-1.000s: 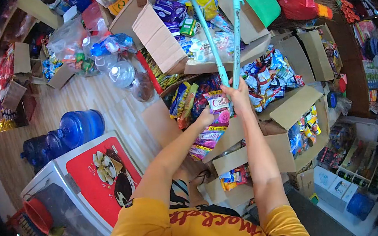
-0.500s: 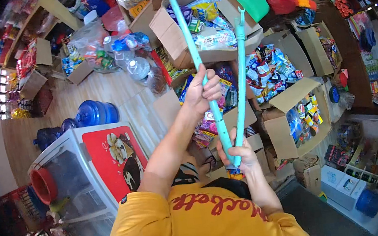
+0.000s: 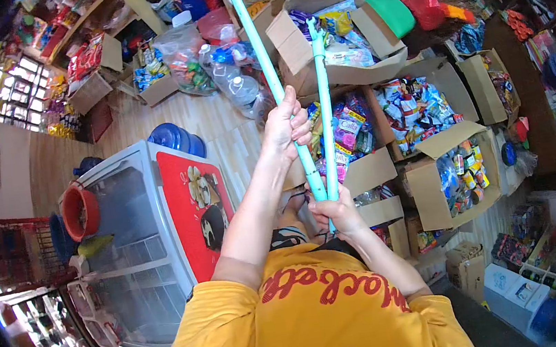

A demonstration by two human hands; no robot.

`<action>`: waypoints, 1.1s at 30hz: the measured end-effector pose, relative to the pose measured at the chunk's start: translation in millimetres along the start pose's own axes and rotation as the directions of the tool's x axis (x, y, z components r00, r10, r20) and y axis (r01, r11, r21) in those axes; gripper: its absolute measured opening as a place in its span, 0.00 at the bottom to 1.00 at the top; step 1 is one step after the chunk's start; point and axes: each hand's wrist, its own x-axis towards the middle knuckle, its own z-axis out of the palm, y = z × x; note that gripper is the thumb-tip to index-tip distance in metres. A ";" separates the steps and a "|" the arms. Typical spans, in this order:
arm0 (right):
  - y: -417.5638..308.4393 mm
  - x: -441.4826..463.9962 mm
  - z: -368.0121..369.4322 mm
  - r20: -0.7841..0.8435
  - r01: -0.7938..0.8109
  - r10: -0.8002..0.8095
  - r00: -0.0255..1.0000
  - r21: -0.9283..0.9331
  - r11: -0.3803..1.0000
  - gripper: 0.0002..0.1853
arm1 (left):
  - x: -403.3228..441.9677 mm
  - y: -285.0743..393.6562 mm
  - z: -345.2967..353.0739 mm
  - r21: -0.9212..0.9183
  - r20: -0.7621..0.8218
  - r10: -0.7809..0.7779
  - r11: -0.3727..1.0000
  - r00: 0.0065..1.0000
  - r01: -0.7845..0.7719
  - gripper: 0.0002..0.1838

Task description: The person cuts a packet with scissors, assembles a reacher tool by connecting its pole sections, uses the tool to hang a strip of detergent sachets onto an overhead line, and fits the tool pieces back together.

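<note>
Two long teal tubes rise in front of me in a narrow V. My left hand (image 3: 284, 127) is wrapped around the left tube (image 3: 254, 37) at about its middle. Lower down, my right hand (image 3: 338, 213) closes around the bottom of the right tube (image 3: 326, 115), where the two lower ends come together. Whether the ends are joined cannot be seen. The right tube has a collar and a small forked tip at its top. Small dark holes or marks show along the left tube.
Open cardboard boxes (image 3: 429, 214) of packaged goods stand ahead and to the right. A white freezer-like cabinet (image 3: 186, 271) with a red panel is at my left, a red bowl (image 3: 80, 213) on it. Blue water jugs (image 3: 180, 142) and plastic bottles (image 3: 240, 89) stand beyond.
The two tubes have come closer together, and the right one now stands nearly upright. Both hands still grip them. My view has shifted, so the room appears moved rightward.
</note>
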 end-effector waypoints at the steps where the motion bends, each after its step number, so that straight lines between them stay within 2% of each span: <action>1: 3.6 1.9 0.3 -0.017 0.036 -0.037 0.999 -0.062 0.997 0.19 | 0.4 -0.8 -1.5 0.028 -0.052 0.011 1.000 0.999 -0.009 0.24; 4: 18.8 9.7 -3.2 -0.080 0.097 -0.117 0.990 -0.224 0.970 0.18 | 5.3 -9.0 -11.8 0.107 -0.200 0.049 0.994 0.979 -0.028 0.24; 7: 39.3 25.7 -14.4 -0.128 0.177 -0.238 0.963 -0.369 0.913 0.16 | 15.5 -20.1 -13.1 0.238 -0.385 0.097 0.971 0.918 -0.002 0.22; 8: 34.5 24.1 -6.1 -0.177 0.206 -0.300 0.937 -0.415 0.886 0.15 | 22.5 -26.7 -21.5 0.267 -0.372 0.131 0.963 0.919 -0.030 0.22; 11: 49.1 37.6 -19.5 -0.193 0.229 -0.386 0.902 -0.543 0.808 0.15 | 36.1 -40.8 -33.3 0.329 -0.434 0.161 0.944 0.887 -0.010 0.22; 12: 49.2 37.3 -22.8 -0.201 0.204 -0.390 0.899 -0.595 0.777 0.17 | 36.5 -41.9 -33.6 0.305 -0.409 0.111 0.952 0.906 0.022 0.22; 14: 30.1 24.2 -24.5 -0.148 0.039 -0.084 0.985 -0.281 0.959 0.19 | 38.9 -39.4 -30.4 0.264 -0.410 0.074 0.964 0.909 0.041 0.21; 15: 20.2 18.0 -24.9 -0.081 -0.072 0.063 0.995 -0.110 0.991 0.20 | 36.4 -34.6 -25.1 0.247 -0.411 0.053 0.967 0.910 0.055 0.21; 16: 21.7 20.1 -39.8 0.154 -0.103 0.077 0.985 0.166 0.981 0.23 | 33.9 -27.3 -21.4 0.197 -0.388 0.041 0.980 0.921 0.039 0.21; 17: 13.5 15.2 -37.7 0.198 -0.164 0.107 0.974 0.301 0.939 0.23 | 33.7 -14.4 -27.0 0.027 -0.285 -0.055 0.997 0.957 0.065 0.18; 19: -7.8 4.8 -25.5 0.306 -0.293 0.142 0.941 0.533 0.794 0.24 | 39.0 -0.3 -42.3 -0.030 -0.259 -0.123 0.992 0.958 0.120 0.16; 20: -5.8 9.4 -32.6 0.405 -0.329 0.102 0.908 0.542 0.773 0.24 | 34.2 5.4 -42.4 -0.006 -0.278 -0.119 0.993 0.953 0.122 0.13; 23: -1.8 19.4 -45.3 0.363 -0.304 0.135 0.922 0.463 0.833 0.23 | 27.7 11.3 -49.6 0.030 -0.296 -0.148 0.986 0.944 0.164 0.11; 24: -4.5 18.5 -40.9 0.189 -0.238 0.179 0.965 0.356 0.904 0.22 | 26.0 10.6 -52.6 0.003 -0.276 -0.158 0.986 0.948 0.166 0.10; 26: -8.5 16.8 -34.9 0.101 -0.176 0.155 0.983 0.237 0.956 0.23 | 26.2 7.7 -56.8 0.023 -0.341 -0.129 0.989 0.931 0.145 0.10; 28: -12.5 19.0 -31.0 0.028 -0.114 0.112 0.993 0.096 0.989 0.24 | 24.8 5.6 -61.1 0.095 -0.381 -0.079 0.988 0.921 0.124 0.10; 31: -17.7 25.4 -22.6 -0.201 -0.005 -0.016 0.979 -0.104 0.995 0.22 | 4.9 2.4 -49.9 0.248 -0.360 0.036 0.967 0.932 0.059 0.11; 32: -19.2 35.6 -30.1 -0.222 0.043 -0.080 0.972 -0.167 0.985 0.21 | -4.0 1.9 -43.0 0.305 -0.350 0.053 0.950 0.935 0.060 0.11; 33: -26.8 47.9 -40.4 -0.202 0.072 -0.099 0.974 -0.138 0.988 0.20 | -16.7 2.2 -33.0 0.301 -0.325 0.047 0.952 0.944 0.056 0.10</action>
